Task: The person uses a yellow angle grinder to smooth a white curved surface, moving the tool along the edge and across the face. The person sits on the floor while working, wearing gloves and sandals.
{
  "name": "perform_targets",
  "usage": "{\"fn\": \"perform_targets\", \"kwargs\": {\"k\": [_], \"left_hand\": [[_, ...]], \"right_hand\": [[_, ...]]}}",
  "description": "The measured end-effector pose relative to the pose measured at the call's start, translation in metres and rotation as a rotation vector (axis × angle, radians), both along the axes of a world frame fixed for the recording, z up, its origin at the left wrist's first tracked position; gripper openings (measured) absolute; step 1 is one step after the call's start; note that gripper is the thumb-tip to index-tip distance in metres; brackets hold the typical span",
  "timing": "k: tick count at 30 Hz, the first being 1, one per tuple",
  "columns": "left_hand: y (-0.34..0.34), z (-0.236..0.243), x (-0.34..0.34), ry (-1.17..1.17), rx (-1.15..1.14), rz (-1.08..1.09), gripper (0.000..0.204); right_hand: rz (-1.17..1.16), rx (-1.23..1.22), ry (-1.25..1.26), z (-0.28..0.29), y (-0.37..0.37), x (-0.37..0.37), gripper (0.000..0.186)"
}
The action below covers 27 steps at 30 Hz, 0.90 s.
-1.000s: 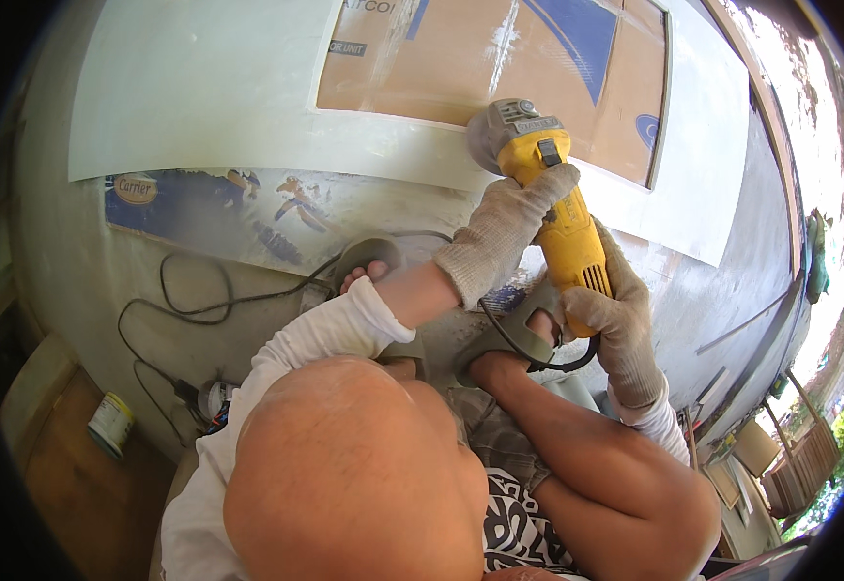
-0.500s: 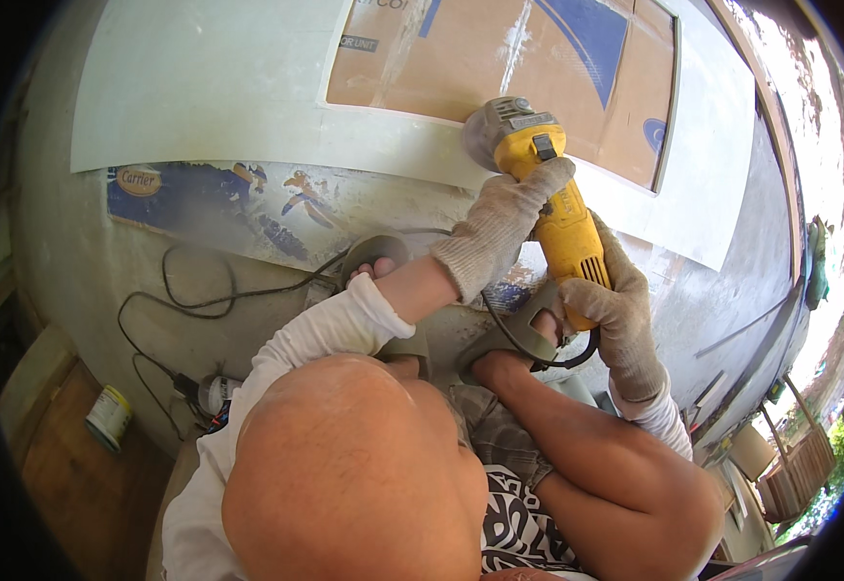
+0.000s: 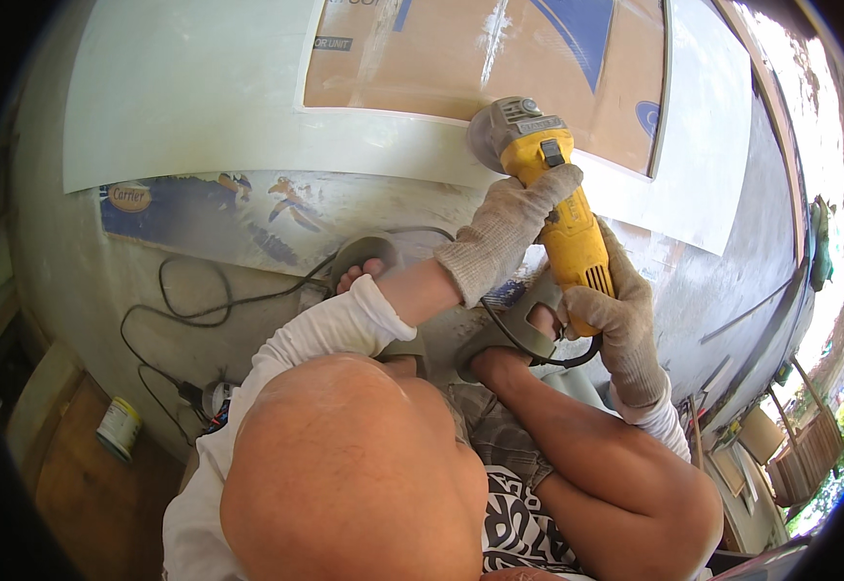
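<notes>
A yellow angle grinder [image 3: 569,228] with a grey head slants across the work in front of me. Its disc [image 3: 486,138] sits at the lower edge of a rectangular opening in a white sheet [image 3: 189,107]; whether it touches the sheet I cannot tell. My left hand [image 3: 528,208], in a knitted glove, wraps round the grinder's body just behind the head. Gloved too, my right hand [image 3: 620,300] grips the rear end, where a black cord [image 3: 562,362] comes out. Brown cardboard [image 3: 499,68] with blue print shows through the opening. White dust coats the nearby surfaces.
Beneath the sheet's near edge lies more printed cardboard [image 3: 170,208]. The black cable [image 3: 286,288] loops over the floor to a plug connection [image 3: 189,392] at left. My sandalled feet [image 3: 368,263] are close to the sheet. A small can [image 3: 119,428] stands on wood at far left.
The sheet and its opening have shifted slightly left in the view. Both hands still hold the grinder, whose disc has moved a little rightward relative to the opening's lower edge.
</notes>
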<state>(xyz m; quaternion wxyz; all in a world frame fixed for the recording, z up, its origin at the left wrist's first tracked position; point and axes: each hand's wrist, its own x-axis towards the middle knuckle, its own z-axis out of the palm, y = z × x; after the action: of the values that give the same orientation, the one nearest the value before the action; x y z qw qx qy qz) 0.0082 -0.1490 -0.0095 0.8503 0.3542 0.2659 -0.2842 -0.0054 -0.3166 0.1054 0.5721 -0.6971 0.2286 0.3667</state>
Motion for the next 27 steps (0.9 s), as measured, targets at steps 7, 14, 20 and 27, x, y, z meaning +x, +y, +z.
{"fn": "perform_targets", "kwargs": {"k": [7,14,20,27], "left_hand": [[-0.012,0.001,0.002,-0.018,0.017,-0.066,0.069],[-0.028,0.006,0.006,0.01,0.037,-0.093,0.066],[-0.041,0.005,0.011,0.018,-0.02,-0.124,0.065],[-0.058,0.004,0.016,0.038,-0.074,-0.181,0.066]], "right_hand": [[-0.023,-0.023,0.043,0.005,-0.013,-0.002,0.101],[-0.065,-0.085,-0.042,0.006,-0.014,-0.005,0.102],[-0.104,-0.062,0.037,0.011,-0.031,-0.005,0.099],[-0.167,-0.095,-0.028,0.01,-0.041,-0.008,0.098]]}}
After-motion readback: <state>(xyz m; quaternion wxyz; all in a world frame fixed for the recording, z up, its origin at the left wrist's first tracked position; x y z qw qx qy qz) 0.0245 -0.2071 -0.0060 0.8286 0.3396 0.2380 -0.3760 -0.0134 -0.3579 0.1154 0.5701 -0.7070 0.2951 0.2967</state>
